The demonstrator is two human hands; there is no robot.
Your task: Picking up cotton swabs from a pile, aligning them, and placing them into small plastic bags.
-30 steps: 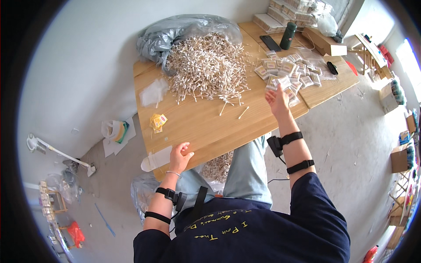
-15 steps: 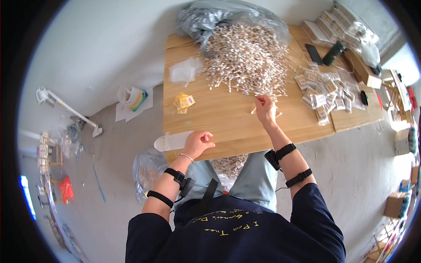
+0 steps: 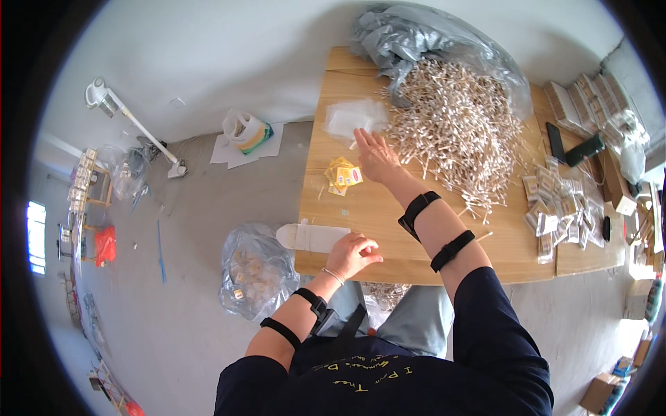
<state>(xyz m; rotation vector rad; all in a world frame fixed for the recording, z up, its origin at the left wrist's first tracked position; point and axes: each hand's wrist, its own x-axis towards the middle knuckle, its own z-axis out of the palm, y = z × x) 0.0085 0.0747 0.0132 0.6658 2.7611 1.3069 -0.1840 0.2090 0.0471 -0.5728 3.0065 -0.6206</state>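
Note:
My right hand [image 3: 379, 158] reaches forward over the table with its fingers stretched out. Its fingertips are at the near edge of a stack of clear plastic bags [image 3: 341, 119]. Just left of its wrist lie several yellow printed cards [image 3: 344, 176]. To its right spreads a big heap of cotton swabs [image 3: 454, 121]. Near the table's front edge, my left hand [image 3: 352, 256] hovers with fingers loosely curled and the thumb apart from them. I see nothing between them, though the palm is hidden. Beside it is a white paper strip with a rounded end [image 3: 312, 238].
A grey plastic sack [image 3: 416, 38] lies behind the heap. Small filled packets [image 3: 558, 208], a phone [image 3: 555, 142] and a dark green bottle [image 3: 585, 150] lie at the right. A clear bag with packets [image 3: 255, 270] stands on the floor at the left, below the table [image 3: 416, 243].
My right hand has left the near edge of the swab heap, moved left to the plastic bags and straightened its fingers. My left hand stays by the paper strip. The view has shifted left.

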